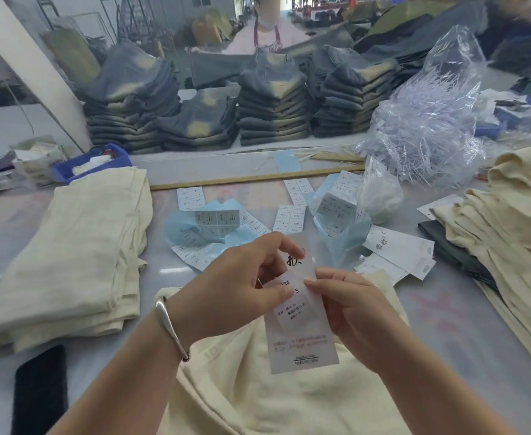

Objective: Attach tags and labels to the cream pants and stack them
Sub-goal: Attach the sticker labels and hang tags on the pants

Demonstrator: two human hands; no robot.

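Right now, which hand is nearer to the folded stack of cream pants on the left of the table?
Left. The left hand pinches the hang tag on the side toward that stack, apart from it. The right hand holds the tag's far edge, farther away.

A hang tag [302, 324] held between both hands above pants [258, 387], pants stacks [69, 262] left and right, label sheets [217, 221] behind

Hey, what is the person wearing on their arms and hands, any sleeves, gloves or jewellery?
Both forearms are bare as far as the picture shows, with no sleeves in view. The left hand and right hand wear no gloves, and no rings show. The only item worn is a smooth silver bangle on the left wrist, wider at the top and tapering to a narrow end. The fingernails are short and look unpainted.
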